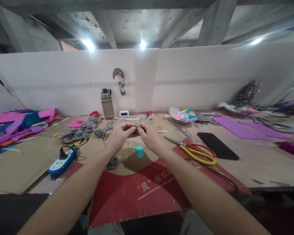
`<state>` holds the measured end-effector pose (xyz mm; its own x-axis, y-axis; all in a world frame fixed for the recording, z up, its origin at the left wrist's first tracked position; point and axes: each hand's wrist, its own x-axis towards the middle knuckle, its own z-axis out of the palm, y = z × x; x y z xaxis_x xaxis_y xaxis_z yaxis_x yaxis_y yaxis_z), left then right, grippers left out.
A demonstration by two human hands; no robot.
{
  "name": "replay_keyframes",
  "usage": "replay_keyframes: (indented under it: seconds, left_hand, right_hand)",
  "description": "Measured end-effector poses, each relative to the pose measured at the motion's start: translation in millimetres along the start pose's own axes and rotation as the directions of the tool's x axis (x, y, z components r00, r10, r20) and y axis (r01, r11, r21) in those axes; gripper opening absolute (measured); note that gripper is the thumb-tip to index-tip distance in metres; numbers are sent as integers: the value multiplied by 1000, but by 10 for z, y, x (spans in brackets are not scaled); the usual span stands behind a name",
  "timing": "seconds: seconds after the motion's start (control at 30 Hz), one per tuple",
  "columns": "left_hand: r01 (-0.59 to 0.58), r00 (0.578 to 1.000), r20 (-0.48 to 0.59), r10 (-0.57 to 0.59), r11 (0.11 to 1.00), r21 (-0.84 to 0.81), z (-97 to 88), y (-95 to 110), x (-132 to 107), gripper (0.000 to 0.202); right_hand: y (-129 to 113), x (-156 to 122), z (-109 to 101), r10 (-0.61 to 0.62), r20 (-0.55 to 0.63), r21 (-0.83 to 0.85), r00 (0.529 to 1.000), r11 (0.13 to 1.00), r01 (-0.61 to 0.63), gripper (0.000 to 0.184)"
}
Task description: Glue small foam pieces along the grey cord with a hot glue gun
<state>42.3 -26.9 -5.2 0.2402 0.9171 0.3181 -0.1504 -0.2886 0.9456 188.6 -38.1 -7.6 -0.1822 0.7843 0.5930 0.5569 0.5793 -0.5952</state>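
In front of me my left hand [121, 134] and my right hand [148, 134] meet, fingertips pinched together. Between them is a small grey piece [135, 126], mostly hidden by the fingers, so its kind does not show. Below the hands, two teal flower-shaped cutouts [139, 152] lie on the cardboard sheet [127, 209]. A coil of grey yarn [113, 163] rests beside my left forearm, and a grey yarn ball [98, 133] sits farther off to the left. Scissors with red and yellow handles [196, 153] lie to the right of my right wrist.
A black phone [218, 146] and purple sheets [242, 128] are on the right. To the left are a blue-and-white power strip [62, 162], grey felt pieces [80, 132] and colourful scraps [22, 125]. A bottle [107, 106], a small white clock [123, 113] and a filled bowl [182, 117] stand at the back.
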Motion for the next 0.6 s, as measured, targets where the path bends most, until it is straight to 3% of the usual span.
replay_keyframes:
  seconds: [0.17,0.43,0.6]
  left_hand:
    - [-12,999,50,12,1000,-7,-8,3,-3,25]
    - [-8,1000,6,8,999,49,-25,-28,17,27]
    - [-83,996,42,77,985,150,-24,-26,1,23]
  right_hand:
    - [-24,0,-21,43,2,17,999,999,-43,19]
    - [-35,-4,-19,49,8,46,999,998,-49,22]
    - [-41,-6,-25,75,-17,37,997,997,-75,23]
